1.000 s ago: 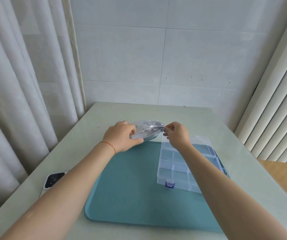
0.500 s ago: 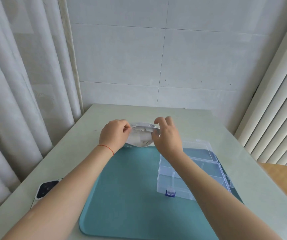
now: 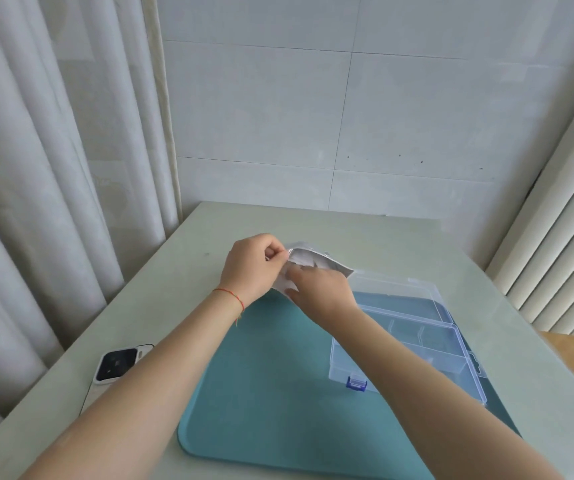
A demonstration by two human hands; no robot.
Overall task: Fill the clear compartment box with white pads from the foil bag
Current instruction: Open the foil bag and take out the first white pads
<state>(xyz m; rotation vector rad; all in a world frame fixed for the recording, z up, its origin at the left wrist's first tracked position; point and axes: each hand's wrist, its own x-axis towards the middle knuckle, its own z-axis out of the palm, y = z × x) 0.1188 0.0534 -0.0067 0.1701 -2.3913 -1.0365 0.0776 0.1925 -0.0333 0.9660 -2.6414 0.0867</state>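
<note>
A silver foil bag [image 3: 316, 259] is held above the table's [image 3: 417, 244] far side. The left hand [image 3: 252, 266] pinches its rim; the right hand [image 3: 320, 289] reaches inside, fingers hidden. The clear compartment box [image 3: 413, 336] lies open on a teal mat [image 3: 278, 393], right.

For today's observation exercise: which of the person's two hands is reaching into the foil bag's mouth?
The right hand: its fingers go into the foil bag. The left hand, with the red wrist string, only pinches the bag's edge.

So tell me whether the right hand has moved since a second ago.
Yes. The right hand has gone left, off the clear box corner, into the foil bag mouth.
</note>
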